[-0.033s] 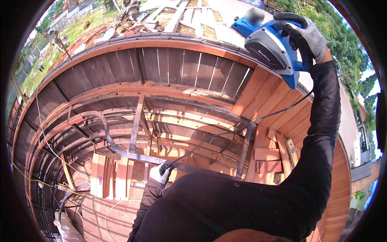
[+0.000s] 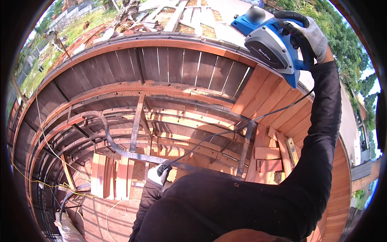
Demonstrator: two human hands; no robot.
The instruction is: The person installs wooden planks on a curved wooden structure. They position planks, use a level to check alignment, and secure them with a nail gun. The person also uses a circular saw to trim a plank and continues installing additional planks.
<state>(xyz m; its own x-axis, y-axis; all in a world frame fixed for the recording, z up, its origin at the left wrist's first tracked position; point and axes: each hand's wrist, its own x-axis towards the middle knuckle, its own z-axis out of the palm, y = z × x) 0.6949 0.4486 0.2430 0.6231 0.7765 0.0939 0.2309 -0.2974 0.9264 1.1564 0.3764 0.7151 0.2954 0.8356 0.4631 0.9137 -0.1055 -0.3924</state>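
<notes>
High at the upper right, my right hand [image 2: 313,38] in a grey and black glove grips the handle of a blue and silver electric planer [image 2: 269,47]. The planer is held tilted by the top rail of the curved wooden wall. From its rear, a black power cord [image 2: 225,132] runs down to the left. Low in the middle, my gloved left hand [image 2: 158,174] is closed on that cord, beside a dark metal bar [image 2: 142,156]. My torso hides part of what lies below.
Fresh reddish planks [image 2: 262,90] line the wall at right, dark older boards [image 2: 157,64] further left. Cut boards [image 2: 107,175] stack at lower left; loose wood pieces [image 2: 268,155] lie at right. Metal posts [image 2: 137,125] and a yellow cord [image 2: 62,185] cross the space.
Almost nothing differs: my left hand has shifted very slightly down and left with the cord. The planer stays in my right hand at about the same place.
</notes>
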